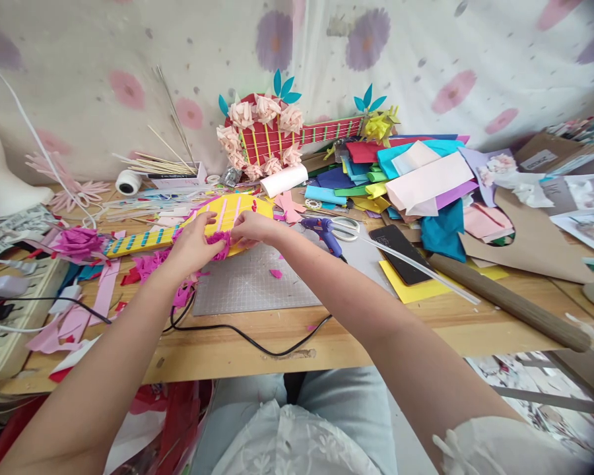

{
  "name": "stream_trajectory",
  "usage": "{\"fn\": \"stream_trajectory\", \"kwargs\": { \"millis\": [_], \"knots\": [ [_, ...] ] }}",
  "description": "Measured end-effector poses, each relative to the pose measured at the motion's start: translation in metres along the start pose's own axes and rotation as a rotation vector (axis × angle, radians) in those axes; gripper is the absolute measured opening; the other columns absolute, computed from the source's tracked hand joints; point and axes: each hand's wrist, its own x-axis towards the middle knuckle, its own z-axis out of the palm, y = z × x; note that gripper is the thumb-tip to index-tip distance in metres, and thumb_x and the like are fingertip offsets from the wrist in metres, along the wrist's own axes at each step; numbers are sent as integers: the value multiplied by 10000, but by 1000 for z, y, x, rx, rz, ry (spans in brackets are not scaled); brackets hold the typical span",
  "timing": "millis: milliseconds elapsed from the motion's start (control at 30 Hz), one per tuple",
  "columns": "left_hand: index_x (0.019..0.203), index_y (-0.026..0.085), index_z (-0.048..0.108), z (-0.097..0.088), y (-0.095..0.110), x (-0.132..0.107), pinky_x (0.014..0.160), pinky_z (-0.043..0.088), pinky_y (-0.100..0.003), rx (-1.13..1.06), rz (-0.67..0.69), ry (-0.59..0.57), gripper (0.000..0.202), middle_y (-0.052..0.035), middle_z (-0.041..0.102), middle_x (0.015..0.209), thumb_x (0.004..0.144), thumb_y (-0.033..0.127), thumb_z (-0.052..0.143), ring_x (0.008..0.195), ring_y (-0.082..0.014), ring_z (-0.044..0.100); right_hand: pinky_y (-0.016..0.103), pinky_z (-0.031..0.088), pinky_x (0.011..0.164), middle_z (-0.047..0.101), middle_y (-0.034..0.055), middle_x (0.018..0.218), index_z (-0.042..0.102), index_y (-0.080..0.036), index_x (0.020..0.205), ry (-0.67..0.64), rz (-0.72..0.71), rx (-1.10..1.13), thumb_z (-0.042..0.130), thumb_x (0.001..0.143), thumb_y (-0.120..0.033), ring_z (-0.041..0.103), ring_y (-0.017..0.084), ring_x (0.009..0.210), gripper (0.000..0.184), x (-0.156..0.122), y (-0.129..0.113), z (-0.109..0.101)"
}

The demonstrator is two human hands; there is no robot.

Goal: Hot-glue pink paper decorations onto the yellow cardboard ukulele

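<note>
A yellow paper guitar (228, 214) with pink strings and a blue-marked neck lies on the wooden table (287, 336), partly over a grey cutting mat (257, 287). Both hands meet at its lower edge. My left hand (194, 243) and my right hand (250, 229) pinch a magenta crepe-paper flower (221, 243) against the guitar body, fingers closed on it. More magenta paper scraps (151, 264) lie left of the hands.
A red paper guitar (277, 135) with pale pink flowers leans on the wall. A purple glue gun (324, 231), scissors (346, 227), a phone (398, 254), stacked coloured paper (416, 178) and a wooden rod (509, 303) lie right. A black cable (257, 343) runs along the front edge.
</note>
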Motion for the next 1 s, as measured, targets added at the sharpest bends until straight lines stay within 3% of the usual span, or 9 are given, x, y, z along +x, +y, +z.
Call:
{"fn": "stream_trajectory", "kwargs": {
  "millis": [233, 433, 700, 1000],
  "knots": [
    [1259, 216, 416, 2, 7, -4, 1009, 380, -407, 66, 23, 12, 607, -90, 546, 1270, 687, 335, 579, 1195, -248, 494, 190, 487, 502, 633, 16, 732, 387, -184, 804, 36, -59, -2, 539, 722, -105, 604, 97, 563, 190, -1, 9, 2],
    [1305, 186, 352, 14, 22, -10, 1083, 249, -489, 181, 127, 110, 779, -152, 425, 1362, 615, 363, 667, 1298, -322, 355, 236, 526, 542, 618, 18, 748, 420, -180, 803, 96, -89, -44, 542, 712, -118, 631, 124, 599, 164, 8, 15, 4],
    [1370, 208, 273, 17, 28, -12, 1118, 78, -541, 273, 106, 126, 885, -150, 352, 1429, 596, 360, 676, 1349, -332, 270, 243, 529, 552, 604, 15, 738, 417, -181, 791, 56, -72, 2, 536, 706, -90, 642, 130, 600, 172, 3, 14, 3],
    [1407, 171, 221, 25, 33, -16, 1118, -11, -559, 301, 114, 211, 889, -180, 310, 1451, 648, 357, 646, 1385, -326, 195, 284, 550, 617, 656, 66, 852, 479, -164, 791, 107, -135, -210, 537, 714, -138, 660, 173, 733, 99, -3, 5, 2]
  ]
}}
